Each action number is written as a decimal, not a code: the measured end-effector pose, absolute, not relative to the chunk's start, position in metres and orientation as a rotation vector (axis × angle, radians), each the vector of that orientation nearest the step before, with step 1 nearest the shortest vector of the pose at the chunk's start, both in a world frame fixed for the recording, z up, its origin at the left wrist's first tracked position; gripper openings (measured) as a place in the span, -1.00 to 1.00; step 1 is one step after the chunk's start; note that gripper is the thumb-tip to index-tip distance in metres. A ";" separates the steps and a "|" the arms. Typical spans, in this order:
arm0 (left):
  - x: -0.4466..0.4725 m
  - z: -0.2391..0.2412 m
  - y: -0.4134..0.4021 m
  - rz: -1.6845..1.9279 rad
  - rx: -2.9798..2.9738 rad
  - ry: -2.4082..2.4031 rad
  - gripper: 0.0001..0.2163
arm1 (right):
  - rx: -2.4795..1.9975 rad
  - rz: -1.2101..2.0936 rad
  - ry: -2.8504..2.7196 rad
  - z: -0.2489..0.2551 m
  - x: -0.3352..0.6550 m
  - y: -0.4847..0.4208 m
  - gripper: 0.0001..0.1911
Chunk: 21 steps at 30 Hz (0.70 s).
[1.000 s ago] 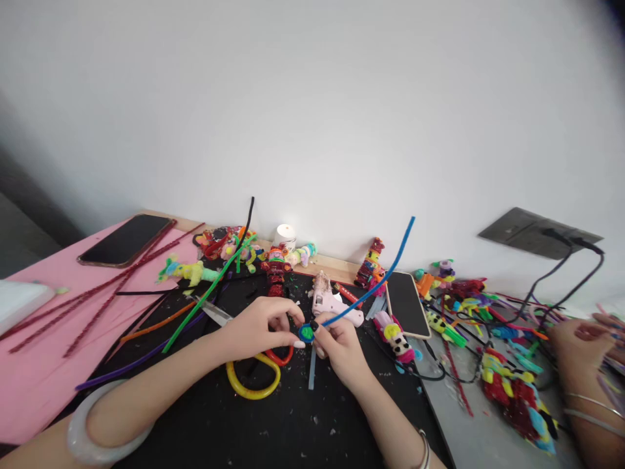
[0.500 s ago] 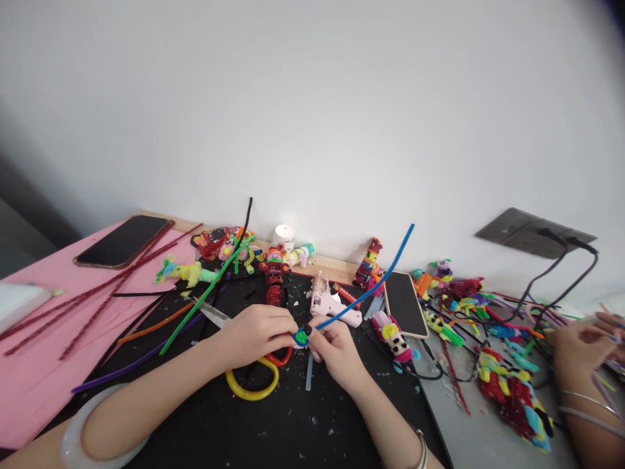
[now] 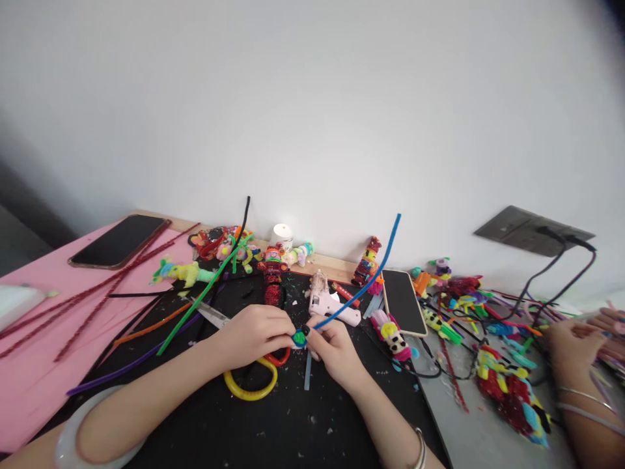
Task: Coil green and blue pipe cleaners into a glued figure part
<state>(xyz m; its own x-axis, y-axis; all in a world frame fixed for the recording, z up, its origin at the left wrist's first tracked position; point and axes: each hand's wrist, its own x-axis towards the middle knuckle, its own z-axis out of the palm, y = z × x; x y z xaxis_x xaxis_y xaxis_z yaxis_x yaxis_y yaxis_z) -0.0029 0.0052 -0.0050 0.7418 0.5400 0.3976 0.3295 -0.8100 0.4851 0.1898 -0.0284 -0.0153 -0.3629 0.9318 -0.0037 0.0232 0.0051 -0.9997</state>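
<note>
My left hand (image 3: 254, 335) and my right hand (image 3: 332, 348) meet over the black mat (image 3: 273, 423). Both pinch a small green coil ringed with blue (image 3: 299, 338). A long blue pipe cleaner (image 3: 364, 283) runs from that coil up and to the right; my right hand's fingers are closed on its near end. Yellow-handled scissors (image 3: 250, 383) lie under my left hand. A pink glue gun (image 3: 328, 305) rests just behind my hands.
Loose pipe cleaners (image 3: 190, 303) spread over the mat's left and the pink sheet (image 3: 34, 365). A phone (image 3: 117, 241) lies far left, another phone (image 3: 403, 301) at centre right. Finished figures (image 3: 273, 264) line the wall. Another person's hands (image 3: 579, 345) work at the right, near cables (image 3: 556, 273).
The coil has turned in my fingers, its green face now showing less. The blue pipe cleaner's free end has swung left and upward. The view has shifted slightly.
</note>
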 end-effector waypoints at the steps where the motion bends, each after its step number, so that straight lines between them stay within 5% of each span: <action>1: -0.003 -0.005 0.005 0.747 2.551 0.669 -0.78 | -1.029 1.469 -1.500 -0.016 0.190 -0.028 -0.69; 21: -0.006 -0.007 0.008 0.751 2.520 0.611 -0.75 | -0.984 1.586 -1.358 -0.016 0.188 -0.029 -0.67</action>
<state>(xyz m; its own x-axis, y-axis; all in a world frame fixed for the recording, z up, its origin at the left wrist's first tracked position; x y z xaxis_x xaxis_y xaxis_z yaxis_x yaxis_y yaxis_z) -0.0055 0.0079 -0.0072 0.7552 0.5212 0.3975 0.2833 -0.8064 0.5191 0.1884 -0.0285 -0.0164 -0.3682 0.9282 -0.0544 -0.0888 -0.0934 -0.9917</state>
